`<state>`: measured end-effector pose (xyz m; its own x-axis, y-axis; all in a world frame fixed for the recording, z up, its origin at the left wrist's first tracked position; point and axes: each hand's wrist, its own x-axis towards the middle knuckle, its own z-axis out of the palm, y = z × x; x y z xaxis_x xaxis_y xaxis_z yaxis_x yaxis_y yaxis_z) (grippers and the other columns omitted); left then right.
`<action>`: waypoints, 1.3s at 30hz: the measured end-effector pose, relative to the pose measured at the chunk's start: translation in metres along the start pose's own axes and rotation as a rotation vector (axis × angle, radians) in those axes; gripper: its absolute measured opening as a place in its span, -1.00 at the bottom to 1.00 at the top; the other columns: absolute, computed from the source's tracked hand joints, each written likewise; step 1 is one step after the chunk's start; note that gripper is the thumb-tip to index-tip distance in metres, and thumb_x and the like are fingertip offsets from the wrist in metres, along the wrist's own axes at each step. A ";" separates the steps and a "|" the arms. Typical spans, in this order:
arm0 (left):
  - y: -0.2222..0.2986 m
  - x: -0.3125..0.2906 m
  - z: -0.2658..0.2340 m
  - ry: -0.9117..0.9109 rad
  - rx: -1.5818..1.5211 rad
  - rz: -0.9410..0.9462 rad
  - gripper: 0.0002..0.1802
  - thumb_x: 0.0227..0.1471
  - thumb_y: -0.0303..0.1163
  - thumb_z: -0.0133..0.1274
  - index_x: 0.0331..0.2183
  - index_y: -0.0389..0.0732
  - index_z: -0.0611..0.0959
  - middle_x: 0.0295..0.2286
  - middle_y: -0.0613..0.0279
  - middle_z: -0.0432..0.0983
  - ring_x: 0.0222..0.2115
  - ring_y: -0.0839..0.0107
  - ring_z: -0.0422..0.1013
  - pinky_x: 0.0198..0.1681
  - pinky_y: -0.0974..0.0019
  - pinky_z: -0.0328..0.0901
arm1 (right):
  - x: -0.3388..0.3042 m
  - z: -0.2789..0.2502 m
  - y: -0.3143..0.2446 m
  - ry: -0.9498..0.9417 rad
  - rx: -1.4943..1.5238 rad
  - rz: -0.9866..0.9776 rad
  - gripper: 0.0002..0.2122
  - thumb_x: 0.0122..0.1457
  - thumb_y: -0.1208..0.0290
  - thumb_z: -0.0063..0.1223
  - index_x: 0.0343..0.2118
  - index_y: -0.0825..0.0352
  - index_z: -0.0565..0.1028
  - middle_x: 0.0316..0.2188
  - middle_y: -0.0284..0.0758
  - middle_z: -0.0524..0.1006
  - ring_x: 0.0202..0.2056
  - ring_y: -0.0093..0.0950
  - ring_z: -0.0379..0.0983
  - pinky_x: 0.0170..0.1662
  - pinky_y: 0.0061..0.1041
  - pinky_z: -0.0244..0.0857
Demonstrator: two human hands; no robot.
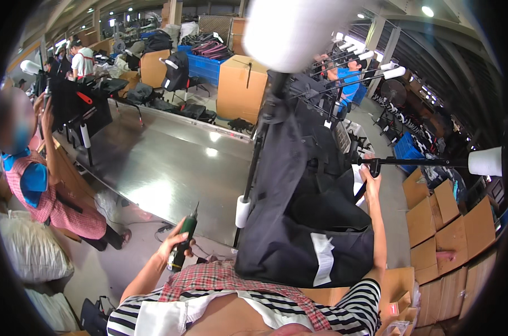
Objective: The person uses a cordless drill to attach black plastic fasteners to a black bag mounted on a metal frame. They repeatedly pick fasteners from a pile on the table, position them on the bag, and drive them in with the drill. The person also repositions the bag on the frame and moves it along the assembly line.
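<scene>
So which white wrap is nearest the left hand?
The small white wrap low on the black pole, left of the black fabric; others sit farther away.

shiny metal table [175, 148] in front of me, bright glare [151, 194] on its top. past its far edge i see a tall cardboard box [240, 92] and a blue bin [202, 68]. grey floor [111, 280] off its near left edge, stuffed white sack [33, 246] lying there. open cardboard boxes [464, 235] off to my right. farther back: big fan [394, 92], pale pillar [376, 32], dark roof beams [461, 45], lit ceiling lamp [427, 10].
</scene>
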<state>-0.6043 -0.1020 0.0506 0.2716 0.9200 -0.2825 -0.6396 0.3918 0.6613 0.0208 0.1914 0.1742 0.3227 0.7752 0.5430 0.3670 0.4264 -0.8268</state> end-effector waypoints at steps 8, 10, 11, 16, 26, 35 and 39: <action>-0.009 0.017 -0.071 0.294 0.279 -0.089 -0.10 0.09 -0.26 0.17 0.36 0.13 0.09 -0.31 0.11 0.46 -0.49 0.37 0.40 -0.37 0.27 0.40 | -0.029 0.260 -0.135 -0.197 0.040 -0.199 -0.43 0.04 0.52 0.12 0.19 0.42 0.33 0.02 -0.05 0.52 0.06 -0.30 0.46 0.14 -0.38 0.26; -0.004 0.005 -0.067 0.261 0.232 -0.109 -0.11 0.10 -0.26 0.16 0.36 0.13 0.11 -0.29 0.12 0.46 -0.41 0.35 0.42 -0.31 0.25 0.41 | -0.050 0.345 -0.192 -0.249 0.158 -0.312 -0.41 -0.10 0.55 0.07 0.12 0.38 0.38 -0.12 0.01 0.53 -0.09 -0.05 0.51 -0.01 -0.27 0.38; 0.001 0.005 -0.064 0.240 0.221 -0.124 -0.12 0.10 -0.27 0.16 0.35 0.12 0.12 -0.28 0.12 0.46 -0.37 0.34 0.42 -0.28 0.24 0.41 | -0.051 0.388 -0.200 -0.212 0.153 -0.446 -0.42 -0.15 0.55 0.09 0.08 0.35 0.39 -0.22 -0.05 0.52 -0.19 -0.02 0.50 -0.10 -0.24 0.40; 0.018 0.006 -0.075 0.241 0.200 -0.123 -0.06 0.04 -0.23 0.21 0.36 0.11 0.11 -0.31 0.16 0.47 -0.33 0.39 0.43 -0.30 0.30 0.39 | -0.098 0.507 -0.283 -0.122 0.100 -0.397 -0.37 -0.16 0.61 0.18 0.11 0.36 0.36 0.04 -0.12 0.42 0.08 -0.12 0.37 0.15 -0.29 0.30; 0.003 0.017 -0.114 0.260 0.084 -0.112 -0.14 0.14 -0.34 0.12 0.35 0.00 0.07 -0.33 0.10 0.50 -0.34 0.32 0.47 -0.23 0.24 0.39 | -0.123 0.568 -0.225 -0.218 0.551 -0.267 -0.32 -0.16 0.81 0.04 0.16 0.33 0.32 0.12 -0.13 0.38 0.15 -0.24 0.36 0.19 -0.42 0.27; 0.061 0.137 0.016 0.247 -0.100 -0.575 -0.11 0.14 -0.35 0.13 0.37 -0.05 0.05 -0.05 0.16 0.45 -0.07 0.39 0.43 0.03 0.32 0.29 | -0.055 0.542 -0.058 -1.227 0.263 -0.527 -0.15 0.12 0.03 0.26 0.36 0.31 0.09 0.43 -0.09 -0.12 0.44 -0.16 -0.30 0.41 -0.15 -0.28; 0.056 0.193 0.075 0.342 -0.242 -0.623 -0.09 0.12 -0.37 0.14 0.37 -0.10 0.05 0.05 0.17 0.41 0.03 0.42 0.37 0.12 0.34 0.23 | 0.059 0.462 0.155 -0.527 0.179 -0.069 -0.43 0.04 0.14 0.28 0.02 0.40 0.39 0.02 -0.01 0.42 0.05 -0.06 0.36 0.15 -0.13 0.22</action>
<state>-0.5341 0.0974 0.0856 0.4218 0.4613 -0.7806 -0.5916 0.7924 0.1485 -0.3062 0.5184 0.0097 -0.1934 0.8510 0.4882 0.2032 0.5215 -0.8287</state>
